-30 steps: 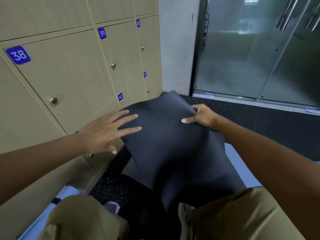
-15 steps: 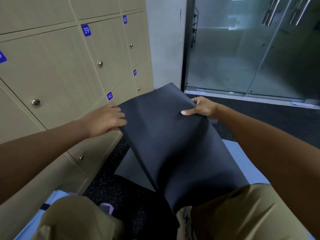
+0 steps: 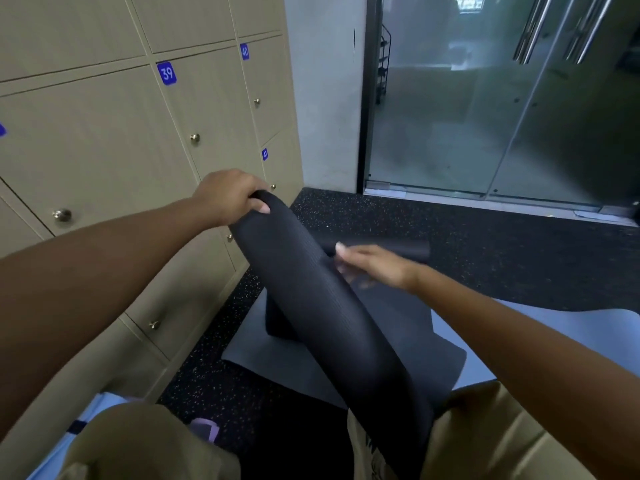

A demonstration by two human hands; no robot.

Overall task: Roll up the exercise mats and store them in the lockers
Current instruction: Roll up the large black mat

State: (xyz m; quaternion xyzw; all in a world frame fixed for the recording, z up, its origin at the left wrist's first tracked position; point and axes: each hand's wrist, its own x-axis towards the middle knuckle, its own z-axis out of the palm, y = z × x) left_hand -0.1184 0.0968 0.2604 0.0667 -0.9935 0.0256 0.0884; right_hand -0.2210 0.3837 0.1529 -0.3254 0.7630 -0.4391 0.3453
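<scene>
Left hand (image 3: 228,195) grips one black mat (image 3: 325,306).

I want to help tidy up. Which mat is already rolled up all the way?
The small black roll lying on the floor beyond the right hand. The black mat gripped by the left hand is only curled over, and the blue mat lies flat.

Black speckled rubber floor (image 3: 485,244). Grey plaster wall (image 3: 325,98) at the far corner. Frosted glass doors (image 3: 502,98) in a dark frame, with vertical metal handles (image 3: 530,26); daylight behind them.
</scene>
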